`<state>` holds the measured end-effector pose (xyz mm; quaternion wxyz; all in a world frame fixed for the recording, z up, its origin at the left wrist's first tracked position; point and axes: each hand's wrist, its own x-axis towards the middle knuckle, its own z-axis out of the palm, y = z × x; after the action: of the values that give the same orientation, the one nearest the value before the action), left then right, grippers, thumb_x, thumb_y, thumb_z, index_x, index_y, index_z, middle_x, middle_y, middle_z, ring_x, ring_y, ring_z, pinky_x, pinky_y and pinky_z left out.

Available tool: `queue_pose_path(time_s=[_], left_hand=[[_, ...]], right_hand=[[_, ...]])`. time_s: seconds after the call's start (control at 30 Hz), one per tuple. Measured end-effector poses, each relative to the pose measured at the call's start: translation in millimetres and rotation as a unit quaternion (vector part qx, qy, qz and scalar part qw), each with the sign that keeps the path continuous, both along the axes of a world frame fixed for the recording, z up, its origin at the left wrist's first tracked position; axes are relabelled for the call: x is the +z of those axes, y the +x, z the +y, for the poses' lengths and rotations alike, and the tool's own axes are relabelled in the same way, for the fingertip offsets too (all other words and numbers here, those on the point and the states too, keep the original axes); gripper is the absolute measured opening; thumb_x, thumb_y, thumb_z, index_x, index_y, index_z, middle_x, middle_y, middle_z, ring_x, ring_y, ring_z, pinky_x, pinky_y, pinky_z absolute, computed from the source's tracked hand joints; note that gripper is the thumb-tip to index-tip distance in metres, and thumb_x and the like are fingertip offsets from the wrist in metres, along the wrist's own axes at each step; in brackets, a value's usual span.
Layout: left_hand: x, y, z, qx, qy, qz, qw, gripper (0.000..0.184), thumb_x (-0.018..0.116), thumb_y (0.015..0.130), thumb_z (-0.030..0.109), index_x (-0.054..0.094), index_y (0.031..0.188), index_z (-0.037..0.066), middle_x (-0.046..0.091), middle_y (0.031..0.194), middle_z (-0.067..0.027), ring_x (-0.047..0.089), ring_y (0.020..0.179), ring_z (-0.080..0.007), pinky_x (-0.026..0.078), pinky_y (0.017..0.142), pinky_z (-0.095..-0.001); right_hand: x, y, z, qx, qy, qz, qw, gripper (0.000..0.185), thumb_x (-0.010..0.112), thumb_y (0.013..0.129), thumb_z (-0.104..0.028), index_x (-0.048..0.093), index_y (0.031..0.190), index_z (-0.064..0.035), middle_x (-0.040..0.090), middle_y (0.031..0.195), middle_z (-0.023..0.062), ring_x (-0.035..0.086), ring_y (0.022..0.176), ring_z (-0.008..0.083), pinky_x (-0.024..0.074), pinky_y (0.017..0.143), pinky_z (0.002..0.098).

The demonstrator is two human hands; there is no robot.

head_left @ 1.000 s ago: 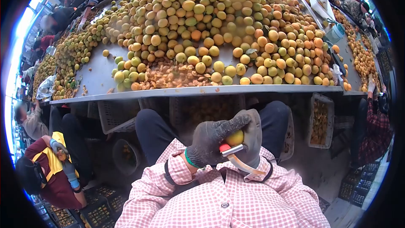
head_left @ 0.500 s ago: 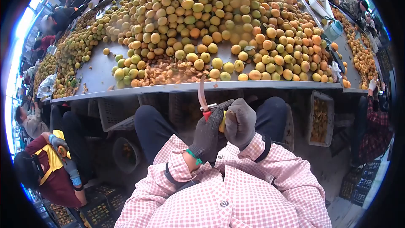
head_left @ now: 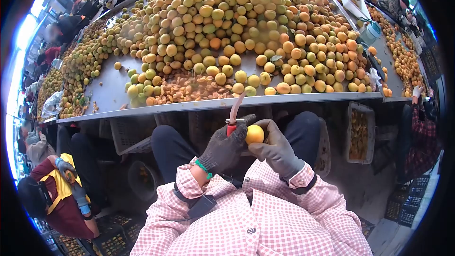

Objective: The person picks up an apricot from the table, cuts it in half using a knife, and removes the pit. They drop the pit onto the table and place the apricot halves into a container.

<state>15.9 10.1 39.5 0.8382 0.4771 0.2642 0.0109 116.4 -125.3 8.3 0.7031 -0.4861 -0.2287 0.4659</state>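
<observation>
Your right hand [head_left: 277,149] pinches fruit [head_left: 255,134], likely light, bruisable: hold sides gently; left hand [head_left: 222,149], beside fruit, grips knife [head_left: 232,123]

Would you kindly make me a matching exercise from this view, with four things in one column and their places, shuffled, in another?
Column 1
1. Red-handled blade
2. Yellow-orange fruit over the lap
3. Brownish-orange pieces
4. Green trim

Column 2
A. At the wrist of the left hand
B. On the table, near its front edge
C. Gripped by the left hand
D. Held by the right hand

Right pairs: 1-C; 2-D; 3-B; 4-A.
</observation>
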Motion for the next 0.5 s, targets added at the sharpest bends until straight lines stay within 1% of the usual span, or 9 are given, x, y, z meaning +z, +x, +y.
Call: queue_pose_path(time_s=[0.1, 0.17, 0.2, 0.23, 0.33, 0.37, 0.43, 0.47, 0.5], left_hand=[[-5.3, -3.1, 5.5, -0.015, 0.136, 0.009, 0.99, 0.042, 0.061, 0.09, 0.019, 0.051, 0.128, 0.005, 0.063, 0.105, -0.01, 0.06, 0.092, -0.0125, 0.049, 0.081, -0.029], [-11.6, -3.7, 7.6, -0.027, 0.192, 0.028, 0.981, 0.048, 0.065, 0.088, 0.02, 0.05, 0.131, 0.007, 0.065, 0.101, -0.0102, 0.063, 0.089, -0.0143, 0.05, 0.079, -0.0294], [-14.3, -2.4, 7.9, -0.029, 0.341, -0.039, 0.939, 0.055, 0.07, 0.082, 0.024, 0.05, 0.131, 0.009, 0.066, 0.098, -0.0114, 0.065, 0.086, -0.0185, 0.051, 0.077, -0.031], [-15.6, -1.3, 8.0, -0.03, 0.481, -0.106, 0.87, 0.062, 0.075, 0.076, 0.027, 0.049, 0.131, 0.011, 0.067, 0.094, -0.0126, 0.068, 0.084, -0.0226, 0.052, 0.076, -0.0325], [-9.3, 0.1, 6.4, -0.054, 0.497, -0.09, 0.861, 0.077, 0.082, 0.065, 0.033, 0.048, 0.131, 0.014, 0.066, 0.095, -0.0153, 0.067, 0.087, -0.0296, 0.053, 0.075, -0.0359], [-4.2, 0.7, 6.3, -0.055, 0.496, -0.091, 0.862, 0.077, 0.082, 0.065, 0.033, 0.048, 0.131, 0.014, 0.066, 0.095, -0.0153, 0.067, 0.087, -0.0296, 0.053, 0.075, -0.0359], [6.4, 1.3, 7.8, -0.108, 0.505, -0.046, 0.855, 0.078, 0.084, 0.065, 0.033, 0.049, 0.13, 0.008, 0.06, 0.118, -0.0149, 0.064, 0.102, -0.0284, 0.049, 0.085, -0.0359], [7.2, 2.3, 9.3, -0.108, 0.504, -0.046, 0.855, 0.078, 0.084, 0.065, 0.033, 0.049, 0.13, 0.008, 0.06, 0.118, -0.0149, 0.064, 0.102, -0.0284, 0.049, 0.085, -0.0359], [7.8, 3.3, 10.8, -0.107, 0.531, -0.079, 0.837, 0.081, 0.085, 0.062, 0.034, 0.049, 0.13, 0.008, 0.061, 0.116, -0.0152, 0.064, 0.101, -0.0294, 0.05, 0.085, -0.0362]], right_hand=[[8.4, 2.4, -3.8, -0.001, -0.012, 0.132, 0.991, 0.038, 0.061, 0.09, -0.023, 0.045, 0.12, -0.0072, 0.052, 0.098, 0.0059, 0.049, 0.062, 0.0094, 0.0392, 0.055, 0.0193], [4.1, 2.1, -6.4, -0.011, -0.03, 0.2, 0.979, 0.032, 0.056, 0.094, -0.028, 0.047, 0.118, -0.0084, 0.053, 0.095, 0.0024, 0.049, 0.064, 0.0072, 0.0401, 0.056, 0.0187], [0.7, 2.1, -7.8, -0.021, -0.048, 0.265, 0.963, 0.03, 0.05, 0.097, -0.033, 0.048, 0.116, -0.0096, 0.054, 0.092, -0.0012, 0.05, 0.066, 0.0049, 0.0411, 0.056, 0.018], [-3.6, 1.7, -9.0, 0.013, -0.037, 0.189, 0.981, 0.031, 0.041, 0.1, -0.038, 0.051, 0.112, -0.011, 0.055, 0.093, -0.0022, 0.049, 0.065, 0.0045, 0.0409, 0.057, 0.0175], [1.2, -4.6, -7.8, 0.023, -0.054, 0.092, 0.994, 0.022, 0.048, 0.098, -0.025, 0.049, 0.115, -0.0106, 0.054, 0.096, 0.0, 0.05, 0.071, 0.0067, 0.0443, 0.064, 0.0186], [-3.5, -11.3, -1.7, -0.04, -0.004, -0.18, 0.983, 0.024, 0.059, 0.09, -0.005, 0.054, 0.113, -0.0048, 0.05, 0.1, 0.0017, 0.049, 0.082, 0.0076, 0.04, 0.07, 0.018], [3.2, -7.9, -3.9, -0.028, 0.014, -0.251, 0.968, 0.026, 0.06, 0.086, -0.001, 0.055, 0.112, -0.0042, 0.049, 0.103, 0.003, 0.05, 0.086, 0.0098, 0.0405, 0.073, 0.0195], [5.5, -6.1, -5.2, -0.015, 0.033, -0.321, 0.946, 0.029, 0.062, 0.083, 0.002, 0.055, 0.11, -0.0037, 0.048, 0.105, 0.0043, 0.05, 0.09, 0.012, 0.041, 0.077, 0.0209], [3.3, -5.5, -6.6, -0.006, 0.008, -0.252, 0.968, 0.031, 0.065, 0.08, 0.002, 0.057, 0.109, -0.0042, 0.048, 0.111, 0.0083, 0.052, 0.093, 0.0187, 0.042, 0.08, 0.0234]])
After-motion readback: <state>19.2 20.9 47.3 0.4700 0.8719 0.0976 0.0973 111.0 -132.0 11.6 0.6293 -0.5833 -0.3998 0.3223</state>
